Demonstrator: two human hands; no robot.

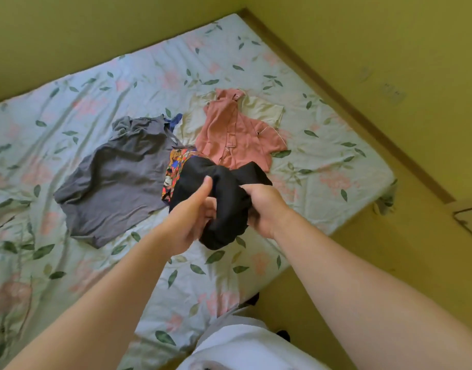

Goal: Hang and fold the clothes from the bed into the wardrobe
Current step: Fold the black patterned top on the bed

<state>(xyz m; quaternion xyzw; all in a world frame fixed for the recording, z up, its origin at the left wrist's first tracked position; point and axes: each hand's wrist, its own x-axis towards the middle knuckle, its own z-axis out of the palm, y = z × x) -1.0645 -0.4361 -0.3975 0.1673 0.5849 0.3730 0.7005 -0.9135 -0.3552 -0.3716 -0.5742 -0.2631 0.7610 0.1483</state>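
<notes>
Left hand (188, 222), right hand (265, 209) grip black garment (227, 198) between them; above bed (122, 76)

We stand in a room corner where yellow-green walls (376, 36) meet behind the bed (149, 65). The bed lies against the left wall, under a pale sheet (56, 263) printed with pink flowers and green leaves. A brown skirting board (363, 120) runs along the foot of the right wall, and we see a small pale socket (395, 93) above it. The floor (296, 297) is dull yellow. The light is soft and even; we cannot tell its source
</notes>
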